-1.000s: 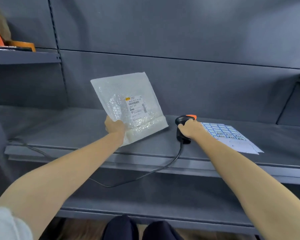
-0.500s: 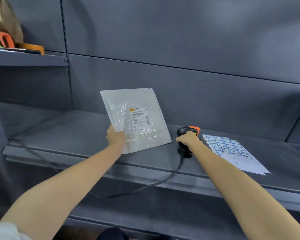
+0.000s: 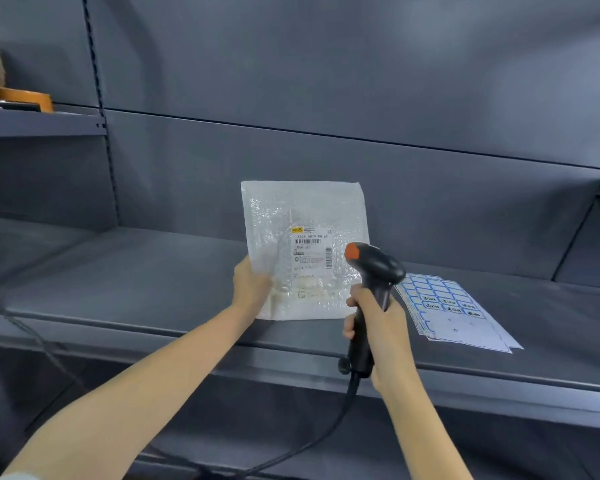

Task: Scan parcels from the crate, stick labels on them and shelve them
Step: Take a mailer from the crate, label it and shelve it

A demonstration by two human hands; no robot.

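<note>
Head view: the step in hand looks like the scan. The left hand point(image 3: 252, 289) pinches the lower left edge of a bubble-wrap mailer point(image 3: 305, 251), fingers closed on it, holding it upright with its bottom edge on or just above the grey metal shelf point(image 3: 146, 278); whether it touches, I cannot tell. Its printed shipping label point(image 3: 310, 252) faces the camera. The right hand point(image 3: 378, 334) is wrapped shut around the grip of a black corded barcode scanner point(image 3: 371, 271) with an orange cap at its nose; the scanner head sits at about 4 o'clock of the label, just beside the mailer's right edge, and seems aimed towards the barcode.

The next move, as I judge it, calls for lining the scanner's nose up squarely with the barcode strip and pressing the trigger while the mailer is kept flat and steady, since the glossy bubble film could throw glare. After that comes a sticker from the label sheets point(image 3: 454, 310), which lie flat on the shelf at 3 o'clock of the right hand, apart from it.

Counted: one mailer, one scanner with one cable point(image 3: 291, 455) trailing down to 7 o'clock, and two or three overlapping label sheets. At 10 o'clock, on a higher shelf, an orange-edged object point(image 3: 25, 98) shows only in part. No crate is in view.
</note>
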